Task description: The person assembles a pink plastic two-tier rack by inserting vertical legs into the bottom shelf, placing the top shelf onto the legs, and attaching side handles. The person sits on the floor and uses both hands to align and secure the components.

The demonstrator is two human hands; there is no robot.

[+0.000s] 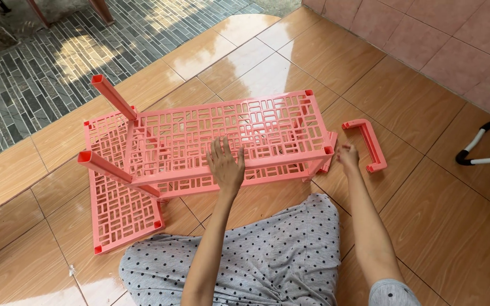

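A pink plastic lattice shelf panel lies flat across the middle of the tiled floor, stacked on other pink panels. Two pink square tubes stick up from its left corners. My left hand rests flat on the top panel's near edge, fingers spread. My right hand reaches to the panel's right near corner, where a short pink leg piece sits; whether the fingers grip it is unclear. A pink U-shaped handle piece lies on the floor just right of that hand.
My lap in grey dotted cloth is at the bottom. A pink tiled wall runs along the upper right. A white-and-black curved bar juts in from the right. Grey stone paving lies beyond the wood-look tiles.
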